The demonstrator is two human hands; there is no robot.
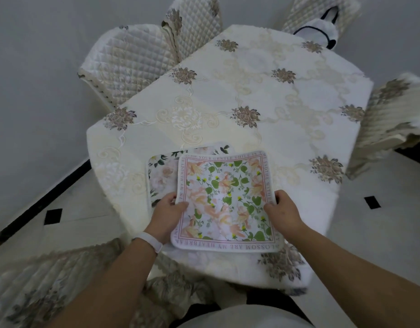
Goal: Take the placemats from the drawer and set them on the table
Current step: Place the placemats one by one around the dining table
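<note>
Placemats are both at the near edge of the worktop [228, 95], which is the biggest thing before me, covered in a cream embroidered cloth with brown flower clusters. Around it stand quilted chairs: one at the far left [124, 65], one at the far right corner [320, 10] with a white bag trimmed in black [322, 29] on it, one on the right side [391, 114], and the near chair [50, 287] just below my left arm, close against the worktop's edge. The pale floor [393, 245] has small black inset tiles [53, 216]. The top placemat [225, 202], white with peach blossoms, green leaves and a lettered border, overlaps the lower placemat [161, 171], which shows only along its left and far sides. I cannot tell whether the top one lies flat or is slightly raised. My left hand [166, 209] pinches its left edge, thumb on the printed face and fingers tucked beneath, over the lower placemat. My right hand [284, 209] grips its right edge the same way, thumb on top. A white wristband [148, 241] sits on my left wrist. Nothing lies on the cloth beyond the two mats.
</note>
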